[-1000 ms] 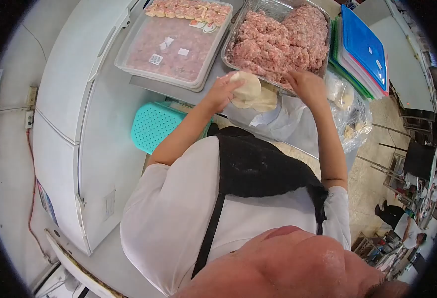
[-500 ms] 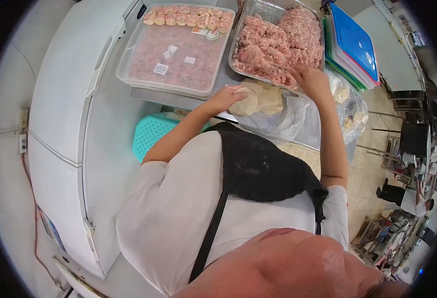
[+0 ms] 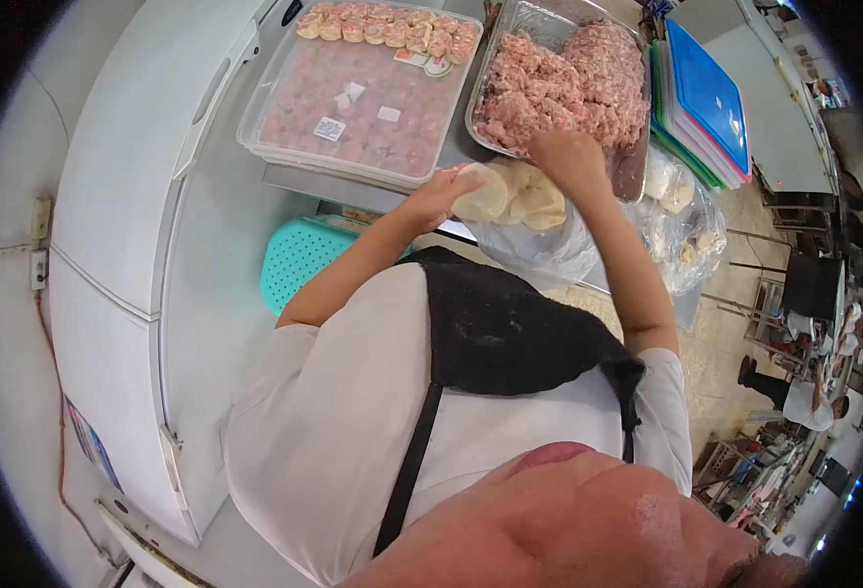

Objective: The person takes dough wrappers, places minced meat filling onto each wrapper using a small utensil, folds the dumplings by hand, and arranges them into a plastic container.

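My left hand (image 3: pixel 437 199) grips a thin, round, pale dough wrapper (image 3: pixel 482 196) between thumb and fingers. More wrappers (image 3: pixel 534 203) lie just right of it, on clear plastic at the table's front edge. My right hand (image 3: pixel 568 160) is closed at the near edge of a metal tray (image 3: pixel 633 181), its fingertips hidden, so what it holds cannot be made out. Pink ground meat (image 3: pixel 539 88) is heaped in that tray. To the left, a lidded plastic container (image 3: pixel 353 108) shows rows of meat-filled dumplings through its lid, with one row of dumplings (image 3: pixel 387 29) along its far side.
Coloured lids or boards (image 3: pixel 708 98) are stacked right of the tray. Bagged dough pieces (image 3: pixel 691 230) lie at the table's right. A turquoise perforated basket (image 3: pixel 299 265) stands below the container, beside a white refrigerator (image 3: pixel 118 216). Another person (image 3: pixel 809 404) is far off at the right.
My right hand has shifted left and turned, its fingers now hidden behind the back of the hand. My left hand still holds the wrapper. The view has shifted slightly.
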The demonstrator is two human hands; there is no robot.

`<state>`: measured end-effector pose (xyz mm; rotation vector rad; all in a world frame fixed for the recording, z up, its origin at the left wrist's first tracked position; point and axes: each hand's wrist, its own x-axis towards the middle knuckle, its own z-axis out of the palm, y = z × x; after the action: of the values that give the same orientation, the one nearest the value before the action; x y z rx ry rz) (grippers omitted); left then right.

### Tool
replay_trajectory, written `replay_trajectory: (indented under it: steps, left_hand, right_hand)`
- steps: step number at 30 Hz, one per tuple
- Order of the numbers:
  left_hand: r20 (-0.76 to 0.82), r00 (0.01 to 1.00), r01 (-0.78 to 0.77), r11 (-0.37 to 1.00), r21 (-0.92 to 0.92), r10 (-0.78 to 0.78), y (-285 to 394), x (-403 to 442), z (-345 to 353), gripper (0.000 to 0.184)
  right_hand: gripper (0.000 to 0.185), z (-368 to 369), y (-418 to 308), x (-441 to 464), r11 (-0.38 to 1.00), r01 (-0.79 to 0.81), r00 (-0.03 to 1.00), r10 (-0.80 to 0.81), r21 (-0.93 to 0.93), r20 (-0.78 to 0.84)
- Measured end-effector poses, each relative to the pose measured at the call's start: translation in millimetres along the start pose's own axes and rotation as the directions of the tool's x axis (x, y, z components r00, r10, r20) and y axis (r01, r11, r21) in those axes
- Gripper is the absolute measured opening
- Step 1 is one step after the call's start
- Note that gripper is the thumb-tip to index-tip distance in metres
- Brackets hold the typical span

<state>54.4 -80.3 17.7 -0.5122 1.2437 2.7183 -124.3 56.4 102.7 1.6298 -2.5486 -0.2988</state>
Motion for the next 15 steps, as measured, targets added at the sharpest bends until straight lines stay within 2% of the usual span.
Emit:
replay_trajectory:
  steps: [3,4,6,8,9,10,13,15]
  left_hand:
    - [0.013,0.999,-0.036,0.99,0.136,0.034,-3.4,-6.2,-0.4,0.038]
    - [0.003,1.0,-0.015,0.996,0.083,0.015,-3.6,-5.4,1.2,0.038]
    - [-0.011,1.0,0.025,0.999,-0.023,-0.026,-2.1,-1.2,7.8,0.038]
    - [0.03,0.999,-0.038,0.981,-0.19,0.045,4.5,11.6,18.3,0.037]
    - [0.044,0.996,-0.064,0.96,-0.273,0.079,10.2,19.1,26.4,0.036]
    - [0.025,0.995,-0.079,0.946,-0.313,0.092,20.8,27.0,39.6,0.037]
    - [0.019,0.965,-0.219,0.837,-0.501,0.263,42.9,74.0,80.4,0.037]
    - [0.007,0.921,-0.299,0.717,-0.629,0.39,65.6,92.3,116.3,0.034]
  right_hand:
    - [0.039,6.1,-4.6,-15.5,0.991,-0.066,0.998,0.064,0.113,0.022]
    - [0.037,13.2,3.4,-19.2,0.943,-0.1,0.995,0.096,0.317,0.026]
    - [0.035,28.2,28.7,-29.7,0.724,-0.15,0.986,0.158,0.673,0.05]
    - [0.035,39.6,43.7,-42.6,0.505,-0.193,0.948,0.317,0.841,0.027]
    - [0.035,41.7,47.9,-49.0,0.377,-0.195,0.918,0.395,0.905,0.033]
    - [0.036,29.7,54.3,-53.3,0.213,-0.286,0.897,0.402,0.934,0.183]
    - [0.036,10.7,62.8,-59.2,0.012,-0.259,0.873,0.432,0.966,0.229]
    - [0.038,22.2,57.3,-64.1,0.151,-0.172,0.887,0.455,0.973,0.086]
